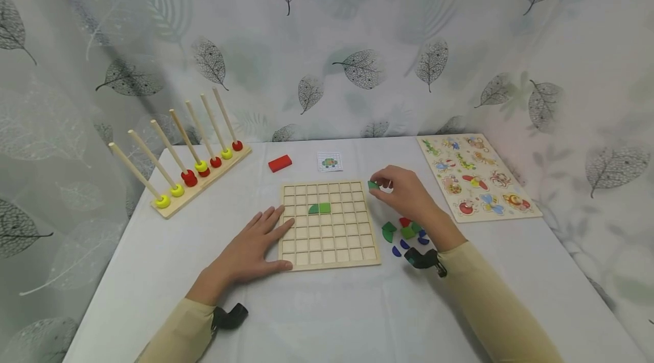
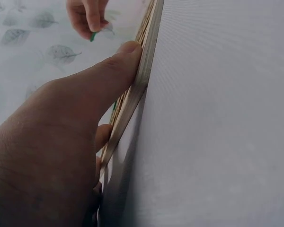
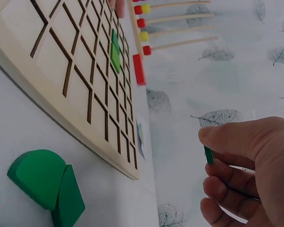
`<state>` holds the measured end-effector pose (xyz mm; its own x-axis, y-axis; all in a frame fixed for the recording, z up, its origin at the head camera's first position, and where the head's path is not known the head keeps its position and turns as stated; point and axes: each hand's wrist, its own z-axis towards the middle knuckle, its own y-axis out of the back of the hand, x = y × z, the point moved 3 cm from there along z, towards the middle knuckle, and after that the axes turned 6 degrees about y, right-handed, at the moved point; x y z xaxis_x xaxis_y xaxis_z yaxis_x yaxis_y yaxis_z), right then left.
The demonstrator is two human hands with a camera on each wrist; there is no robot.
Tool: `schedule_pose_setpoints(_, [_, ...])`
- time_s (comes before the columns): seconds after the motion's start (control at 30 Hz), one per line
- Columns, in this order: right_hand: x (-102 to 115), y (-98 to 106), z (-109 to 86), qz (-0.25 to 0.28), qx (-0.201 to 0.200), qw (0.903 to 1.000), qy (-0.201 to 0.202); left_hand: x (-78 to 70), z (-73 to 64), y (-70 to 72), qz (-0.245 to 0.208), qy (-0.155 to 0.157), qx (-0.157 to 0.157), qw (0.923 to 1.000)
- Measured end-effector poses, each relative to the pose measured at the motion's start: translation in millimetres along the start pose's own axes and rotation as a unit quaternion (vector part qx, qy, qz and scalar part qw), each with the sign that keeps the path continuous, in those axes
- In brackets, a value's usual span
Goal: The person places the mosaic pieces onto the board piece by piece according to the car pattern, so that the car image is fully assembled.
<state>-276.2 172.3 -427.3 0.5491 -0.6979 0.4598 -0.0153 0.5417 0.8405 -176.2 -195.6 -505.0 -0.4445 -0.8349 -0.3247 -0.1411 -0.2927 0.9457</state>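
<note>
A wooden grid board (image 1: 327, 238) lies mid-table, with a green quarter-circle piece (image 1: 314, 209) and a light green square piece (image 1: 325, 208) side by side in its cells. My left hand (image 1: 250, 249) rests at the board's left edge, fingers spread and the thumb on the near left corner. Above the board's far right corner, my right hand (image 1: 403, 192) pinches a small green piece (image 3: 208, 154) between thumb and fingers; its full shape is hidden. Below that hand lie loose pieces: a green quarter-circle (image 3: 38, 175), a light green square (image 1: 407, 233), a red piece (image 1: 405, 221) and several blue half-circles (image 1: 396, 251).
Behind the board are a picture card (image 1: 329, 162) with a turtle-like pattern and a red block (image 1: 280, 163). At the back left stands a peg rack (image 1: 204, 181) with red and yellow beads. An animal puzzle board (image 1: 477, 178) lies at the right.
</note>
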Motion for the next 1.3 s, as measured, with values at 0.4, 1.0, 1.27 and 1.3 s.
schedule_pose_setpoints(0.4, [21.8, -7.2, 13.7, 0.013, 0.009, 0.9998, 0.014, -0.8, 5.7, -2.6, 0.004, -0.003, -0.008, 1.0])
schedule_pose_setpoints(1.0, [35.9, -40.9, 24.8, 0.015, 0.068, 0.9976, 0.001, 2.8, 4.7, -5.4, -0.011, -0.003, -0.01, 0.9999])
schedule_pose_setpoints(1.27, [34.1, -61.9, 27.1, 0.019, 0.086, 0.9956, -0.031, 3.6, 4.7, -5.4, -0.012, 0.003, -0.01, 0.9999])
schedule_pose_setpoints(1.3, [33.9, -63.6, 27.2, 0.021, 0.086, 0.9954, -0.034, 3.7, 5.0, -5.7, -0.012, 0.002, -0.011, 0.9999])
